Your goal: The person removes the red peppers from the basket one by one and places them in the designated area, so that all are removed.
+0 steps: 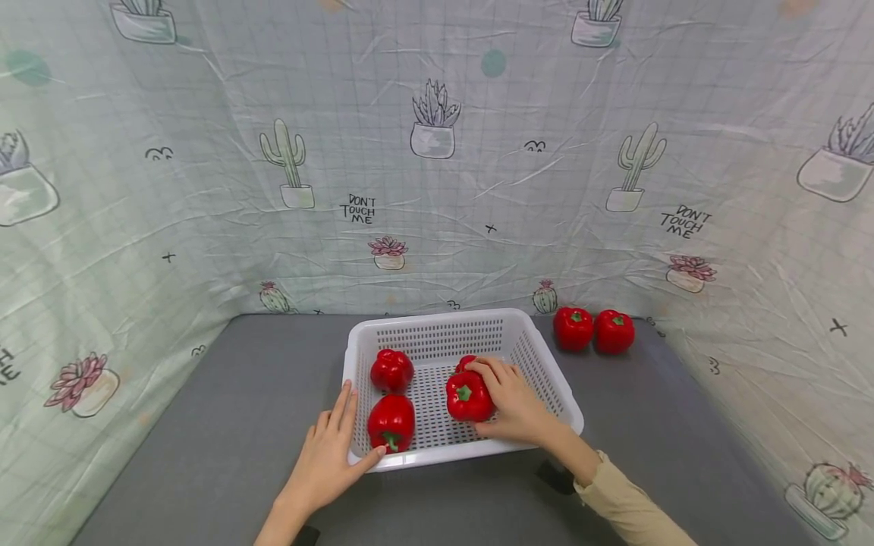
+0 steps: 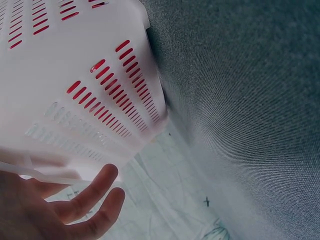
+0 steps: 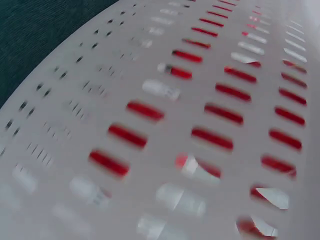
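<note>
A white slotted plastic basket holds several red bell peppers. Inside it my right hand grips one bell pepper, thumb toward the front and fingers over its right side. Partly hidden behind that one is another bell pepper. Two more, a rear bell pepper and a front bell pepper, sit at the basket's left. My left hand rests at the front left corner, fingers along the left rim and thumb on the front rim. Only the slotted basket wall fills most of the right wrist view.
Two red bell peppers, the left pepper and the right pepper, stand behind the basket's right side on the dark grey table. A cactus-print sheet hangs around the back and sides.
</note>
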A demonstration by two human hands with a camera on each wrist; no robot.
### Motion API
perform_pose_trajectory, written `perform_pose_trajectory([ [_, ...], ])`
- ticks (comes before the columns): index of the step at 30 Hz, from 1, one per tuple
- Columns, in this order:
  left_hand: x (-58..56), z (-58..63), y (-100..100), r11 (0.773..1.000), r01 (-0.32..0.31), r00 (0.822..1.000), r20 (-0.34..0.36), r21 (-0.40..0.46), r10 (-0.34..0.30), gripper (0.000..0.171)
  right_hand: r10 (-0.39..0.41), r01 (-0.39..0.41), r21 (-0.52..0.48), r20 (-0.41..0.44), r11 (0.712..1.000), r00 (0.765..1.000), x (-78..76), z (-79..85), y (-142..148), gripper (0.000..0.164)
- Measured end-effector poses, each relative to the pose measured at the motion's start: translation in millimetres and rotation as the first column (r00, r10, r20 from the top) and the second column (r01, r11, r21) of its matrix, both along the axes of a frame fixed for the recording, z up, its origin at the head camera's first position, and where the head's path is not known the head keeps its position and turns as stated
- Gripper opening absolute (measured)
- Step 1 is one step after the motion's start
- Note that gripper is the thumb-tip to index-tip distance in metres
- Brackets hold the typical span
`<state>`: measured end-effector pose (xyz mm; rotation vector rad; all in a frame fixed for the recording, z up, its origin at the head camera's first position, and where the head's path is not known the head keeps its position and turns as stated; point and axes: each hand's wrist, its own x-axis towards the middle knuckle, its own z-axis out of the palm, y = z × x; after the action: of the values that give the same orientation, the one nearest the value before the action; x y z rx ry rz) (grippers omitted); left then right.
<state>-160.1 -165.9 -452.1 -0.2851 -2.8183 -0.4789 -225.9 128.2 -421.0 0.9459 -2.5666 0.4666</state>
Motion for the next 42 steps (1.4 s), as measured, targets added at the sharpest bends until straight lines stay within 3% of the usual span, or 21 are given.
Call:
perform_pose_trajectory([
  [10,-0.4,0.4,0,1.000,0.000,1.000,0.018,0.013,0.000,0.094,-0.019,0.017,-0.039,-0.064,0.999,0.998,9.3,4.3,22,0.087],
  [23,-0.7,0.6,0,1.000,-0.005,0.999,0.035,0.001,0.005,0.095,-0.106,0.095,-0.100,-0.109,0.990,0.988,22.3,12.1,58,0.084],
  [33,-0.3,-0.5,0,1.000,0.003,1.000,0.030,0.014,-0.004,0.093,-0.175,0.137,-0.167,-0.239,0.976,0.955,22.7,17.9,90,0.087],
  [42,-0.4,-1.1,0,1.000,0.002,1.000,0.024,-0.004,-0.002,0.093,-0.227,0.185,-0.196,-0.217,0.963,0.950,20.3,20.4,117,0.089],
])
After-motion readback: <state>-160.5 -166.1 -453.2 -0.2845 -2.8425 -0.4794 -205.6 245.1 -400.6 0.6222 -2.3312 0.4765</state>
